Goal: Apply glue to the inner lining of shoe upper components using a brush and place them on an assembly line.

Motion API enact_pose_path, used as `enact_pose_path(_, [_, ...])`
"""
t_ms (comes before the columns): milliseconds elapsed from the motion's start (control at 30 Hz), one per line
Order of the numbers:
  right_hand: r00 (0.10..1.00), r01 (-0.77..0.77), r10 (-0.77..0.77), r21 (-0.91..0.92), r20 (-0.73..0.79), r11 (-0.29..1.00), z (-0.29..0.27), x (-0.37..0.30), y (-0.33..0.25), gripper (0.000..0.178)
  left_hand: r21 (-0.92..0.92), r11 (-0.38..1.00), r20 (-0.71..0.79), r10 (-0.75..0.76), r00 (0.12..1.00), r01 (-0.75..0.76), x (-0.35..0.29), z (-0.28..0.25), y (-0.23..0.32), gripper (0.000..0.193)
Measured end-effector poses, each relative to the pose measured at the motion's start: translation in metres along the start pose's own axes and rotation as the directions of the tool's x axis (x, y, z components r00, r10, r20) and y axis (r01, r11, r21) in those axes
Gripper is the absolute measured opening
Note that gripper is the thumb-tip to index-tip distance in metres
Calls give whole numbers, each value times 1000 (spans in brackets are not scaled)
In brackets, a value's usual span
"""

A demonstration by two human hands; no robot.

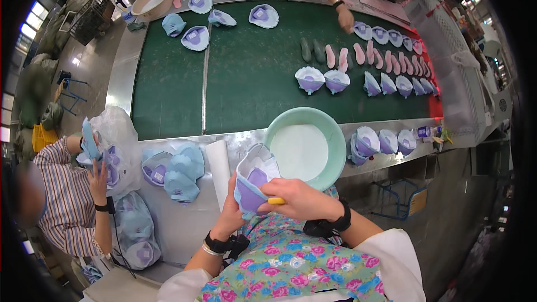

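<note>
Your left hand (230, 215) was curled shut round the underside of a pale blue and purple shoe upper (253, 182), holding it up in front of your chest. Your right hand (296, 198) was closed on a small yellow tool (276, 201), pressed against the upper's near edge. Just beyond both hands sat a green bowl (330, 128) of white liquid on the metal bench (184, 223). Left of your left hand lay a pile of blue uppers (179, 170). Further left, another person's hand (99, 182) held an upper beside a plastic bag (120, 128). Beyond the bowl ran the green belt (251, 72) with more uppers and pink soles (358, 54).
</note>
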State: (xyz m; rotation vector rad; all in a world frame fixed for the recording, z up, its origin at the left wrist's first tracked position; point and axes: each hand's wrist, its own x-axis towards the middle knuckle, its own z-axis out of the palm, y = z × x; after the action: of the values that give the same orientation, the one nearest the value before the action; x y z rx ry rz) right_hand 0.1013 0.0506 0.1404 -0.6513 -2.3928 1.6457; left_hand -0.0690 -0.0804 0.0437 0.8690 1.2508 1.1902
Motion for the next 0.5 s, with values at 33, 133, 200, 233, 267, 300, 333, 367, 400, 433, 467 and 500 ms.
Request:
enact_pose_path(33, [998, -31, 35, -63, 50, 998, -7, 0, -3, 25, -1, 998, 8, 63, 998, -63, 0, 5, 0, 93])
enact_pose_path(133, [992, -21, 0, -158, -130, 987, -21, -6, 15, 15, 42, 991, -62, 131, 989, -128, 10, 18, 9, 92])
enact_pose_path(200, [899, -27, -106, -294, -425, 955, -36, -16, 34, 9, -323, 941, -142, -155, 978, 102, -2, 25, 0, 80])
enact_pose_path(233, [852, -82, -125, -367, -508, 927, -48, -20, 44, 7, -332, 935, -137, -181, 974, 127, -15, 21, -4, 80])
enact_pose_path(267, [808, -185, -57, -344, -586, 920, -53, -29, 58, 8, 19, 970, 98, -245, 965, 244, -30, 13, -7, 73])
enact_pose_path(300, [752, -291, 10, -318, -659, 902, -53, -40, 77, 9, 373, 895, 306, -366, 879, 244, -33, 16, 3, 67])
enact_pose_path(333, [756, -309, 39, -304, -653, 901, -52, -46, 97, 9, 83, 937, 374, -344, 861, 338, -37, 19, 19, 60])
enact_pose_path(367, [643, -418, 276, -26, -715, 908, -50, -52, 118, 11, 78, 928, 382, -364, 849, 363, -35, 21, 31, 60])
enact_pose_path(400, [508, -479, 498, 251, -703, 842, -47, -55, 141, 13, 114, 951, 510, -305, 804, 288, -30, 20, 36, 60])
enact_pose_path(433, [500, -492, 514, 259, -697, 831, -42, -58, 163, 13, 136, 970, 635, -243, 733, 204, -21, 18, 39, 60])
enact_pose_path(467, [513, -486, 471, 209, -717, 848, -35, -60, 185, 16, 143, 975, 695, -221, 684, 169, -11, 17, 46, 61])
enact_pose_path(500, [530, -477, 424, 155, -734, 865, -29, -59, 201, 19, 146, 972, 692, -233, 684, 184, -10, 18, 44, 61])
